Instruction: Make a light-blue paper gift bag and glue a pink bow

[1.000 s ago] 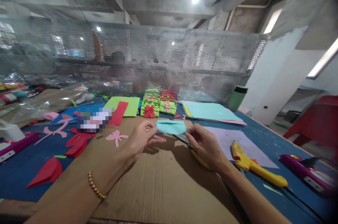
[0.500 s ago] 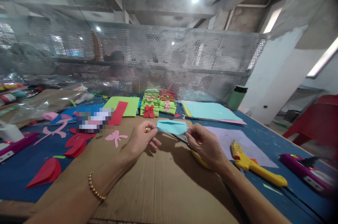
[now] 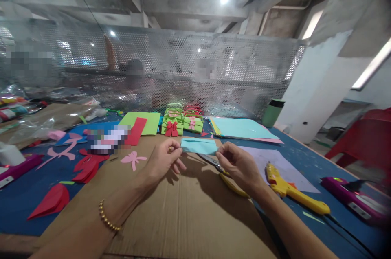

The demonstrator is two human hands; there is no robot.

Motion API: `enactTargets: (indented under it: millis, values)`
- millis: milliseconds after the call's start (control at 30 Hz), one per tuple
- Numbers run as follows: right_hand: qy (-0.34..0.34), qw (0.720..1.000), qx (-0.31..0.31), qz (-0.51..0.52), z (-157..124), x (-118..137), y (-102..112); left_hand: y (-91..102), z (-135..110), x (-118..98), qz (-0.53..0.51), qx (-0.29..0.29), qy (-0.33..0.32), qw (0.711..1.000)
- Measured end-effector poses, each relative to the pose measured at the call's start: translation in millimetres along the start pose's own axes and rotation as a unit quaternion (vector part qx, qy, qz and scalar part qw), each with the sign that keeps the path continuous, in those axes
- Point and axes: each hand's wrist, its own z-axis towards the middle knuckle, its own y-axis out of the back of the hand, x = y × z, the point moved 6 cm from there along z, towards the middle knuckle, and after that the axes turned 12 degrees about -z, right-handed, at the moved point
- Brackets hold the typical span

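A small folded light-blue paper point(image 3: 198, 145) is stretched level between my two hands, above a sheet of brown cardboard. My left hand point(image 3: 166, 156) pinches its left end between thumb and index finger, the other fingers curled loosely below. At the opposite end, my right hand point(image 3: 236, 165) pinches the paper's edge with thumb and fingertips. Under the right hand lie scissors point(image 3: 233, 185) with yellow handles, partly hidden by that hand. A pink paper bow point(image 3: 133, 159) rests on the cardboard point(image 3: 171, 218) left of my left hand.
Small green paper bags point(image 3: 172, 124) with bows stand behind my hands. To the right are a yellow glue gun point(image 3: 293, 196), a lilac sheet point(image 3: 305, 177), a paper stack point(image 3: 244, 128), a green bottle point(image 3: 273, 113) and a purple power strip point(image 3: 351, 198). Red paper pieces point(image 3: 50, 202) lie left.
Both hands keep their pinch on the light-blue paper. My right hand has shifted slightly right, showing more of the scissors. The view has moved very slightly.
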Motion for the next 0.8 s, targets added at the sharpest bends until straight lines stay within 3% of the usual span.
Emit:
enactTargets:
  millis: [400,800]
  values:
    - [-0.012,1.000,-0.009,-0.006,2,4,6,-0.6,-1,-3,0.000,0.001,-0.017,1.000]
    - [-0.037,0.997,-0.047,-0.049,-3,-16,-2,-6.3,-3,1,0.019,0.016,-0.067,0.997]
